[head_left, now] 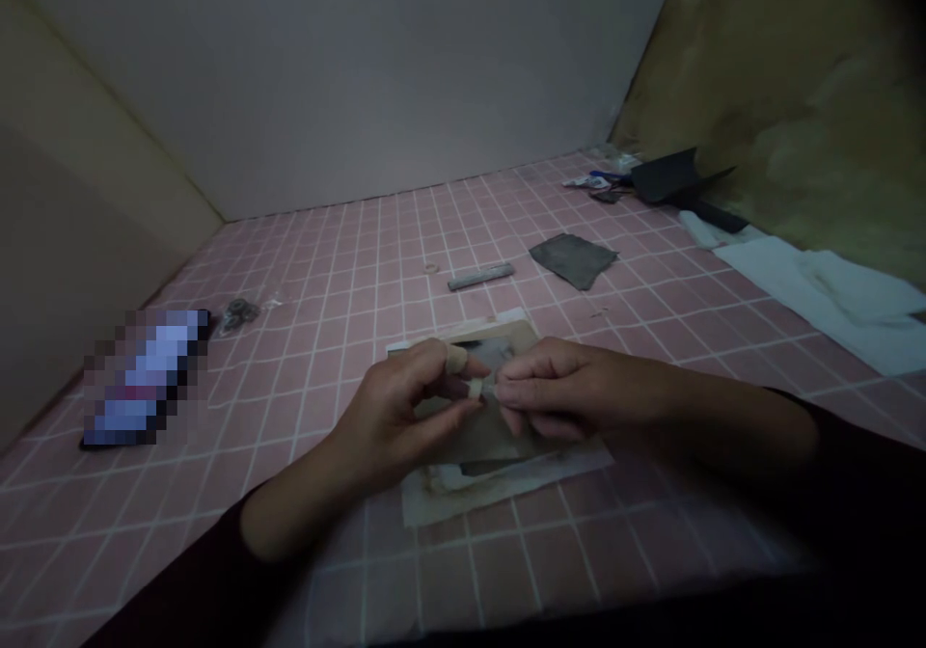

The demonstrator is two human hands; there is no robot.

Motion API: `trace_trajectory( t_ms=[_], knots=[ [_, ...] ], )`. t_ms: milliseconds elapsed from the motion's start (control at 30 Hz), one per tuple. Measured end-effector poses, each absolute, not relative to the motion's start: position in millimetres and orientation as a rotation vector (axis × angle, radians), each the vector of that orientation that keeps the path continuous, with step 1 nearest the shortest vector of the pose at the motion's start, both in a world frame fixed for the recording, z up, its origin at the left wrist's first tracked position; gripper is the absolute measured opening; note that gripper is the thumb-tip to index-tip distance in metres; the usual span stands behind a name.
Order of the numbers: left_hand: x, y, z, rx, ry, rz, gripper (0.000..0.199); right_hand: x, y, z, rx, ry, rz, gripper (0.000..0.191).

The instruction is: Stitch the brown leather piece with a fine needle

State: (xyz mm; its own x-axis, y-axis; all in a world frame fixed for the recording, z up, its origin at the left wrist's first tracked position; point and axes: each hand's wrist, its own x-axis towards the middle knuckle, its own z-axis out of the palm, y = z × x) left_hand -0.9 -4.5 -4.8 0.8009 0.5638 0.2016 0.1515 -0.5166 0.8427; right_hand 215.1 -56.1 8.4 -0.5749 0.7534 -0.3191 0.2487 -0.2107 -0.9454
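Observation:
My left hand (pixel 405 402), with a pale wrap around one finger, pinches a small pale ring-like piece (pixel 476 389) between thumb and fingers. Close against it on the right, my right hand (pixel 554 388) has its fingers pressed together at a tiny greyish thing too small to make out. Both hands are just above a dark flat sheet (pixel 463 441), which lies on stained white paper (pixel 434 508). The fingers hide part of the sheet.
A grey bar (pixel 480 276), a small ring (pixel 431 268) and a grey cloth-like square (pixel 574 259) lie beyond the hands. At left are a lit, blurred phone (pixel 149 378) and a small bag (pixel 238 314). White sheets (pixel 817 291) and black pieces (pixel 672 180) lie at right.

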Motion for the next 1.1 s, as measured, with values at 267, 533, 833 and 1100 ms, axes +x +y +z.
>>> trace_trajectory(
  t_ms=[267, 533, 833, 1100],
  knots=[
    [-3, -3, -1, 1.988, 0.569, 0.522, 0.021, 207, -64, 7, -1.308, -2.144, 1.062, 0.028],
    [-2, 1, -3, 2.178, 0.47, 0.56, 0.016, 213, -60, 12, -1.229, -1.816, 1.697, 0.034],
    [-3, 1, -4, 2.123, 0.597, 0.548, 0.02, 208, -63, 8, -1.371, -2.231, 0.835, 0.026],
    [-3, 3, -4, 2.166, 0.471, 0.559, 0.017, 213, -57, 9, -1.191, -1.683, 1.815, 0.035]
  ],
)
